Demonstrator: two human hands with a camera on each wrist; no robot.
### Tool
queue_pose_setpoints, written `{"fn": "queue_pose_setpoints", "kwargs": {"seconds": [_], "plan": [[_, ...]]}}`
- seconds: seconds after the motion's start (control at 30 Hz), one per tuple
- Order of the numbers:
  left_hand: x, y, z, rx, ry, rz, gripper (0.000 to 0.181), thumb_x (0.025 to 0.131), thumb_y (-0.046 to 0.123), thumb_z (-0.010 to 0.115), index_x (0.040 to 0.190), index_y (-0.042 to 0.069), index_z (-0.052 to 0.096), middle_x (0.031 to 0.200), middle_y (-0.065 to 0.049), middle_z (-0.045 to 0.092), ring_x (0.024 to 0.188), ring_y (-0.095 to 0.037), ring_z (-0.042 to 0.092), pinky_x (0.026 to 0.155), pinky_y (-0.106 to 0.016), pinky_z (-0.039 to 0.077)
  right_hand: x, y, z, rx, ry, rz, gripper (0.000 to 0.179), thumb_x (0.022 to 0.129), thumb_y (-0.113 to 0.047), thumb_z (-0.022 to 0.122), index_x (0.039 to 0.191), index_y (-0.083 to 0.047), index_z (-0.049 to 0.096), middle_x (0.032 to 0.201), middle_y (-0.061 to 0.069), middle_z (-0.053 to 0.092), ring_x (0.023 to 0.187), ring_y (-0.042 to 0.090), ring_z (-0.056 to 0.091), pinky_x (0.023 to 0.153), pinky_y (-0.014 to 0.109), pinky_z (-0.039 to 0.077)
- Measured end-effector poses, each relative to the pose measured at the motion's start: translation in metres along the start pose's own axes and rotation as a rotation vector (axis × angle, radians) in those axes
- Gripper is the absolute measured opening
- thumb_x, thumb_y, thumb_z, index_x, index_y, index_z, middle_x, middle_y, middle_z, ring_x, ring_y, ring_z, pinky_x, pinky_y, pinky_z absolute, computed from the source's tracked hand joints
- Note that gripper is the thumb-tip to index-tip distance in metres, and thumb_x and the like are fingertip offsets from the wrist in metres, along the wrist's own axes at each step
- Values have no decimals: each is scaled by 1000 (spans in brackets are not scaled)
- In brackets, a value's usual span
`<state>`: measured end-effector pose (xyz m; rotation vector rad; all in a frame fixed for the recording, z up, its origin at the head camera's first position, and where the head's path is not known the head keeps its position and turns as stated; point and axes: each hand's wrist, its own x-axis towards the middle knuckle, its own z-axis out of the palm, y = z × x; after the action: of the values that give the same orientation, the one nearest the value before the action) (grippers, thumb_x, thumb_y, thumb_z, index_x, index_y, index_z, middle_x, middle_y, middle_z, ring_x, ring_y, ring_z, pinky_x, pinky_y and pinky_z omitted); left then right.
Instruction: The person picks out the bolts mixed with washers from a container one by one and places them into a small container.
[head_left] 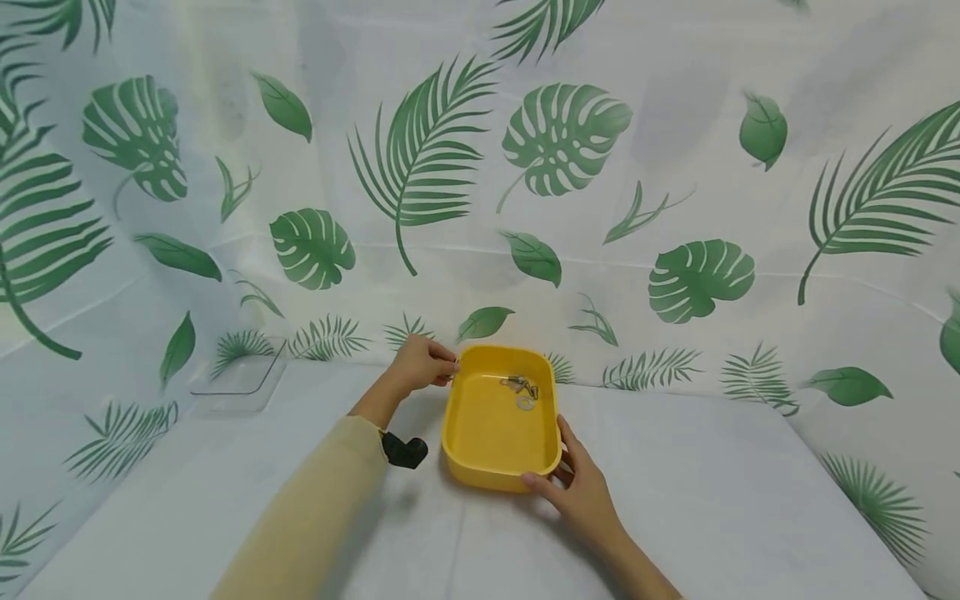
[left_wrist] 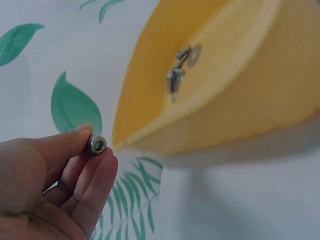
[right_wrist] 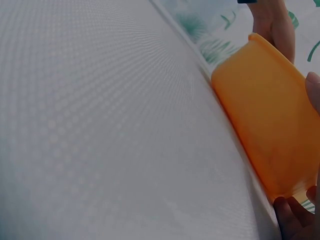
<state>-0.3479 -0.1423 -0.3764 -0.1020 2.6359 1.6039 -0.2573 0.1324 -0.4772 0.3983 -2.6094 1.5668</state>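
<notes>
Between thumb and fingers my left hand [left_wrist: 55, 175] pinches a hex-socket screw [left_wrist: 97, 145]; its round metal head faces the left wrist camera. In the head view this left hand [head_left: 422, 363] is at the far left corner of a yellow plastic tub [head_left: 495, 425]. My right hand [head_left: 581, 483] grips the tub's near right corner, with the thumb on the near wall and fingers along the right side. Inside the tub lie several small metal screws [head_left: 520, 384] and a flat washer [head_left: 525, 403], near its far right.
A clear plastic box [head_left: 236, 400] stands at the back left of the white-covered table [head_left: 675, 467]. Behind the table hangs a white sheet [head_left: 465, 300] with green leaf prints. A dark camera mount [head_left: 405, 451] sticks out from the left wrist.
</notes>
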Motion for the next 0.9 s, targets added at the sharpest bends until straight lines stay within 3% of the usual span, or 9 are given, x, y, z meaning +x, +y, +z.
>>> {"fn": "queue_pose_setpoints", "kwargs": {"seconds": [0.27, 0.6, 0.73, 0.9], "plan": [[-4, -11, -26, 43, 24, -31, 23, 86, 15, 71, 104, 1, 70, 98, -13, 70, 83, -24, 70, 75, -32, 59, -3, 1, -2, 12, 4, -11, 96, 79, -40, 77, 153, -26, 18, 156, 9, 28, 128, 28, 52, 98, 34, 49], [-7, -45, -77, 25, 89, -35, 31, 91, 14, 65, 116, -3, 65, 109, -19, 67, 91, -27, 69, 81, -35, 58, -5, -2, -1, 17, 0, 25, 97, 78, -41, 77, 153, -28, 17, 157, 6, 26, 129, 26, 51, 100, 34, 48], [-12, -56, -97, 63, 123, -33, 33, 91, 16, 65, 118, -3, 64, 113, -21, 66, 86, -20, 69, 80, -32, 58, -8, -16, -4, 27, 0, 36, 97, 78, -34, 78, 154, -21, 18, 157, 8, 26, 130, 29, 49, 101, 37, 47], [-16, -67, -121, 85, 168, -27, 35, 93, 14, 61, 121, -6, 60, 116, -24, 63, 89, -23, 69, 82, -34, 58, -13, -38, -9, 51, -15, 35, 95, 80, -27, 78, 153, -13, 20, 157, 11, 27, 130, 31, 50, 101, 40, 46]]}}
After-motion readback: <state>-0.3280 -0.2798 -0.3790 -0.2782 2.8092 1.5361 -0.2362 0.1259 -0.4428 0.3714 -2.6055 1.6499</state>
